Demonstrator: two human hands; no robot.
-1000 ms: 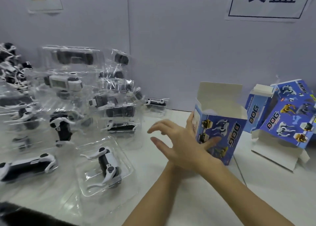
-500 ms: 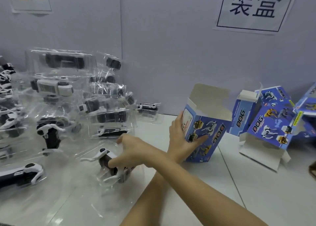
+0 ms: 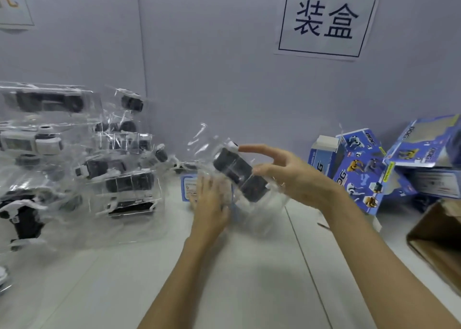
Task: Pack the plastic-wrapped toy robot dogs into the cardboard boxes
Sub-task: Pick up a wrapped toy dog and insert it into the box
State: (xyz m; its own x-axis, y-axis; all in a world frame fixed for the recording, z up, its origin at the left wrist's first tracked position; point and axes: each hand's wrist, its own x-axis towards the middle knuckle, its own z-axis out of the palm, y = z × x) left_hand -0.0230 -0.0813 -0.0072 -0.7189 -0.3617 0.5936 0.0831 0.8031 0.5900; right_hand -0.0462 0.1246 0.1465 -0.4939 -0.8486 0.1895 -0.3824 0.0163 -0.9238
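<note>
The wrapped toy dog (image 3: 240,175) is pinched in the right hand (image 3: 294,176) while the left hand (image 3: 209,204) holds the box (image 3: 189,187), so feed it in end-first and tuck the loose plastic

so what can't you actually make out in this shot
- Open blue box, head view: mostly hidden behind the left hand and the wrapped toy dog; its opening cannot be seen.
- Right hand grip: blurred by motion and glare on the plastic.
- Brown carton: cut off by the right edge.
- Paper sign: cut off at the top left.
</note>
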